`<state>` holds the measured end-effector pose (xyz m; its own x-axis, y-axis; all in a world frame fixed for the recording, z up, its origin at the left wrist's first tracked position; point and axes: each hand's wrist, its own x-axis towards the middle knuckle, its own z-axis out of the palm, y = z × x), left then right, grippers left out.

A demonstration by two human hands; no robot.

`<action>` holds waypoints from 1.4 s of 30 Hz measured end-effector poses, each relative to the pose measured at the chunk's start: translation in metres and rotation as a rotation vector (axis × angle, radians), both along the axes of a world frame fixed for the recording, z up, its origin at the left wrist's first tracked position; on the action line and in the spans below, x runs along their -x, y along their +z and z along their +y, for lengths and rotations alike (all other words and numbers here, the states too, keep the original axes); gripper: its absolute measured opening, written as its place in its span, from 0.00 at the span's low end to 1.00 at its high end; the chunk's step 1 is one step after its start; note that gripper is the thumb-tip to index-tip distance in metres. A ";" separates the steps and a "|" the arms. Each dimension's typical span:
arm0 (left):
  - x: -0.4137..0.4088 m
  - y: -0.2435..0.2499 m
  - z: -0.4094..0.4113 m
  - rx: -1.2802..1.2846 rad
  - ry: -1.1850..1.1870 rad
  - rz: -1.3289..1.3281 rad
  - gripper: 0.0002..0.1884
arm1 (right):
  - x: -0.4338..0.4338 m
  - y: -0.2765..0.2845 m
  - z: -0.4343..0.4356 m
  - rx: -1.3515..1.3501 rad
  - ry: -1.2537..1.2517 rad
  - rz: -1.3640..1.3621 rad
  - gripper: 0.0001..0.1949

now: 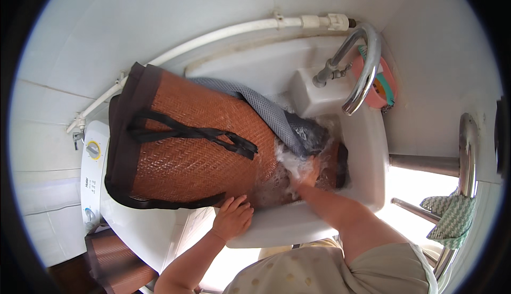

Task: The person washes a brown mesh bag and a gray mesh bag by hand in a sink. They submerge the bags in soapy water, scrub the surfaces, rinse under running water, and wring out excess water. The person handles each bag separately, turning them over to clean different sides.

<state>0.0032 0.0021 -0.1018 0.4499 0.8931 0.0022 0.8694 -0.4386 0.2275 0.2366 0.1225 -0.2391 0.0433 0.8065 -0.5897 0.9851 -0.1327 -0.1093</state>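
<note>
A brown woven mat (199,134) with dark cloth edging and black straps lies bent into a white sink (367,166), its right end in soapy water. My left hand (234,216) rests at the sink's front rim, its fingertips against the mat's lower edge. Foamy water partly covers my right hand (307,174), low in the basin beside a grey textured cloth (265,112). Whether its fingers grip the cloth is hidden by foam and blur. The cloth trails over the mat and down into the water.
A curved chrome faucet (373,54) rises at the back right, near a pink container (379,82) with brushes. A white washing machine (135,222) stands left, another brown woven piece (119,262) below it. A green-white cloth (453,222) hangs on metal rails at right.
</note>
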 end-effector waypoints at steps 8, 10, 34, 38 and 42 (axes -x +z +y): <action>-0.003 0.003 0.001 0.036 0.026 0.029 0.08 | 0.126 0.037 -0.038 -0.145 -0.448 1.175 0.34; -0.001 0.003 -0.001 0.054 0.031 0.078 0.09 | 0.153 0.077 -0.010 -0.281 -0.413 1.326 0.32; -0.004 0.001 0.002 0.119 0.046 0.075 0.13 | 0.007 -0.030 0.026 -0.314 0.035 0.236 0.37; -0.007 0.003 0.005 0.087 0.062 0.093 0.09 | 0.130 0.004 -0.014 -0.392 -0.182 1.194 0.38; -0.007 0.007 0.005 0.039 0.077 0.083 0.08 | 0.158 0.135 0.034 -0.734 0.334 1.515 0.39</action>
